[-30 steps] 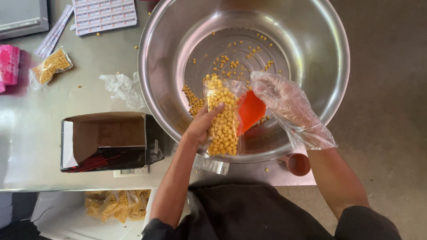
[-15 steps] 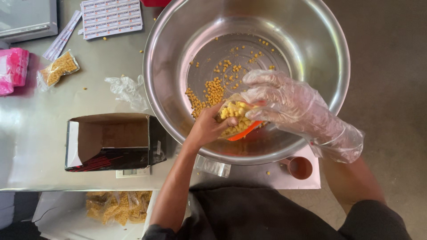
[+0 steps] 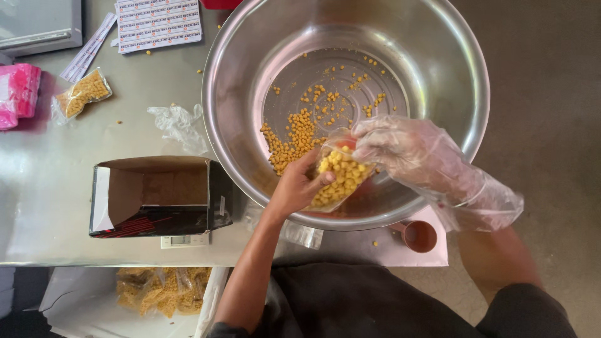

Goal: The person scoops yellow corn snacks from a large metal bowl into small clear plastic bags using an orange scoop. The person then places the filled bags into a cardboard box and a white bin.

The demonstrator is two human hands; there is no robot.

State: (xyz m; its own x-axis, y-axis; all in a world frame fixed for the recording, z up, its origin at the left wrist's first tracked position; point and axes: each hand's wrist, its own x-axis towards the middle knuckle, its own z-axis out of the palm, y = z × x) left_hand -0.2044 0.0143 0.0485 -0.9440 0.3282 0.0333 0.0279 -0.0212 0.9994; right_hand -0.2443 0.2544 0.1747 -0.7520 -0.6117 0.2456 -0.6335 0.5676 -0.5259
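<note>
A large steel bowl (image 3: 438,56) holds scattered yellow kernels (image 3: 294,134). Over its near side, my bare left hand (image 3: 294,188) grips a small clear bag of yellow kernels (image 3: 341,175) from below. My right hand (image 3: 407,150), in a loose clear plastic glove, is at the bag's mouth, with something orange-red showing under its fingers. What the right hand grips is hidden by the glove and the bag.
An open cardboard box (image 3: 150,194) sits on a small scale left of the bowl. A filled kernel bag (image 3: 81,94), pink packets (image 3: 15,94), label sheets (image 3: 159,22) and a crumpled plastic bag (image 3: 178,122) lie on the steel table. A small brown cup (image 3: 419,236) stands near the front edge.
The bag, held tall and full a second ago, is now lower and tilted over the bowl's near side. My gloved right hand moved from beside the bag to its mouth.
</note>
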